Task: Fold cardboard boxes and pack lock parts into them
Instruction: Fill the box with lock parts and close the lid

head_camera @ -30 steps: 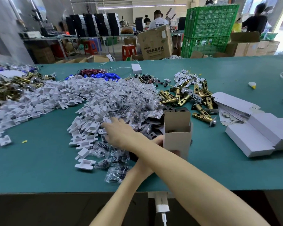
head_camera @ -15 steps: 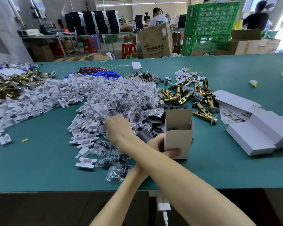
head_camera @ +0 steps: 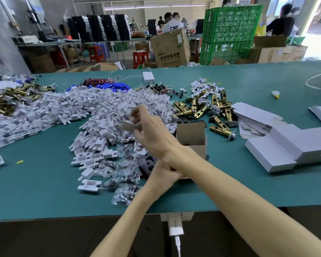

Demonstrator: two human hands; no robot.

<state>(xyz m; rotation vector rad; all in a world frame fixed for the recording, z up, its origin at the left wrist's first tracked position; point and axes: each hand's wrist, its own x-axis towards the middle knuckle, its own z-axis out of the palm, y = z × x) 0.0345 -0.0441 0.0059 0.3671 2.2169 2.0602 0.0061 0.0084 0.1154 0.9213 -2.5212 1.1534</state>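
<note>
A small open cardboard box (head_camera: 191, 134) stands upright on the green table (head_camera: 44, 191), flap raised. My left hand (head_camera: 163, 174) grips its lower left side, partly hidden under my right forearm, which crosses over it. My right hand (head_camera: 149, 131) is lifted above the heap of white plastic parts (head_camera: 93, 115) and pinches a white plastic part (head_camera: 129, 127) together with something small and clear, blurred. Clear bags of dark screws (head_camera: 123, 170) lie in front of the heap. Brass latches (head_camera: 202, 108) lie behind the box.
A stack of flat white cardboard blanks (head_camera: 254, 119) and folded white boxes (head_camera: 283, 151) lie to the right. More brass parts (head_camera: 6, 99) sit far left, blue parts and wires (head_camera: 115, 85) at the back. Beyond the table stand green crates (head_camera: 230, 32), cartons and people.
My right hand has risen out of the plastic heap with a white part pinched in its fingers and moved toward the box. My left hand has stayed on the box.
</note>
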